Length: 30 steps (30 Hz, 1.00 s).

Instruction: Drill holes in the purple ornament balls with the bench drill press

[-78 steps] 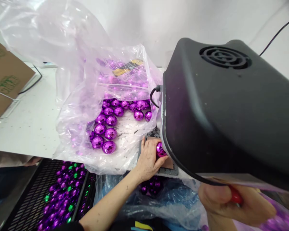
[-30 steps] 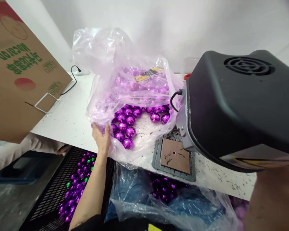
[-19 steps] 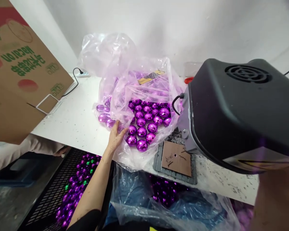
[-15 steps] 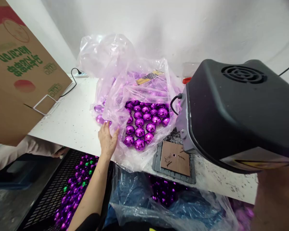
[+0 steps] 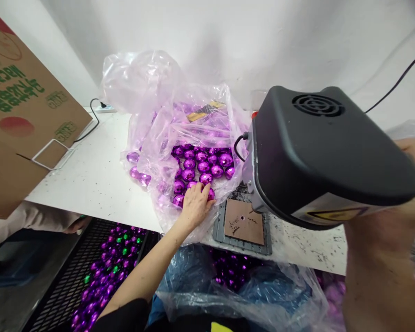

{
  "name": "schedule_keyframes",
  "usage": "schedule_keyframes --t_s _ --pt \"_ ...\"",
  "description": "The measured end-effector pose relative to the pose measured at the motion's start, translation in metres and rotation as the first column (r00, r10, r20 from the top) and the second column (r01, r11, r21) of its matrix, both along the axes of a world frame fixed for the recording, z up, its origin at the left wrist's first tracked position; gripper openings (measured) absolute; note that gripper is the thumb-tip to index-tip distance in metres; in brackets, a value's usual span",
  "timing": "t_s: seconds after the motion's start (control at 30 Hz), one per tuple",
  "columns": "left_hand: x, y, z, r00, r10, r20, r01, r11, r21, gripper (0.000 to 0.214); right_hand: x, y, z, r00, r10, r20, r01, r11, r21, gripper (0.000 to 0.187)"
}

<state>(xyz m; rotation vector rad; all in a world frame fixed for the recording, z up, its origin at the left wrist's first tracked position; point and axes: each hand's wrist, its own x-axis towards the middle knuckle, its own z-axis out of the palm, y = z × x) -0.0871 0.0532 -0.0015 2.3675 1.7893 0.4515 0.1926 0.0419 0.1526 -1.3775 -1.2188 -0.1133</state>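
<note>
My left hand reaches into the open mouth of a clear plastic bag. Its fingers bend over the shiny purple faceted balls; one purple ball shows between forefinger and thumb. My right hand is behind the right end of a black machine housing, which hides its fingers. Under the housing's left side, a brown square plate with a small hole lies on a grey base.
A cardboard box stands at the left on the white table. Below is a black crate of purple and green balls. Another person's sleeve shows at the left. More plastic with purple balls lies across my lap.
My left hand has moved right, from the bag's left edge onto the purple balls. The view has shifted, and more of my right hand shows behind the housing.
</note>
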Motion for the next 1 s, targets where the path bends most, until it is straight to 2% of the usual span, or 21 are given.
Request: schedule_keyframes --t_s 0.1,0.17,0.23,0.3,0.37,0.4,0.47,0.53,0.63,0.7,0.83,1.0 --pt "-0.013 0.003 0.006 0.967 0.032 0.251 -0.019 0.998 -0.053 0.054 -0.003 0.001 0.003 1.0 0.012 -0.018 -0.011 0.999 0.031 0.026" --pt "-0.021 0.004 0.013 0.876 0.073 0.477 -0.016 0.992 -0.122 0.052 -0.004 0.001 0.003 1.0 0.009 -0.023 -0.008 0.999 0.036 0.024" --pt "-0.028 0.006 0.02 0.685 0.15 0.713 0.023 0.973 -0.228 0.05 -0.005 0.0 0.003 0.999 0.006 -0.044 -0.005 1.0 0.028 0.023" --pt "-0.031 0.006 0.027 0.41 0.272 0.87 0.126 0.928 -0.35 0.049 -0.005 0.0 0.003 0.998 -0.008 -0.054 0.009 1.0 0.012 0.023" --pt "-0.031 0.003 0.032 0.156 0.39 0.908 0.282 0.863 -0.419 0.05 -0.005 0.0 0.003 0.998 -0.018 -0.055 0.019 1.0 0.004 0.025" --pt "-0.029 0.0 0.035 0.066 0.431 0.9 0.355 0.833 -0.425 0.051 -0.005 0.0 0.003 0.998 -0.016 -0.058 0.016 1.0 0.003 0.026" --pt "-0.023 -0.007 0.038 -0.042 0.48 0.876 0.472 0.783 -0.406 0.05 -0.005 -0.001 0.003 0.998 -0.007 -0.069 0.007 1.0 0.004 0.028" --pt "-0.014 -0.016 0.039 -0.095 0.502 0.859 0.544 0.749 -0.378 0.05 -0.005 -0.001 0.003 0.998 0.004 -0.07 -0.004 1.0 0.003 0.029" --pt "0.004 -0.031 0.036 -0.105 0.516 0.85 0.575 0.729 -0.371 0.05 -0.006 -0.002 0.004 0.998 0.02 -0.061 -0.02 1.0 0.004 0.031" --pt "0.016 -0.041 0.028 -0.04 0.493 0.869 0.518 0.754 -0.404 0.05 -0.008 -0.002 0.006 0.996 0.045 -0.071 -0.045 0.999 0.012 0.032" --pt "0.04 -0.055 0.006 0.222 0.365 0.904 0.359 0.832 -0.424 0.05 -0.011 -0.003 0.008 0.994 0.076 -0.072 -0.076 0.997 0.009 0.034" --pt "0.059 -0.058 -0.01 0.543 0.151 0.826 0.233 0.918 -0.321 0.044 -0.011 -0.006 0.009 0.994 0.087 -0.068 -0.087 0.996 0.01 0.037"
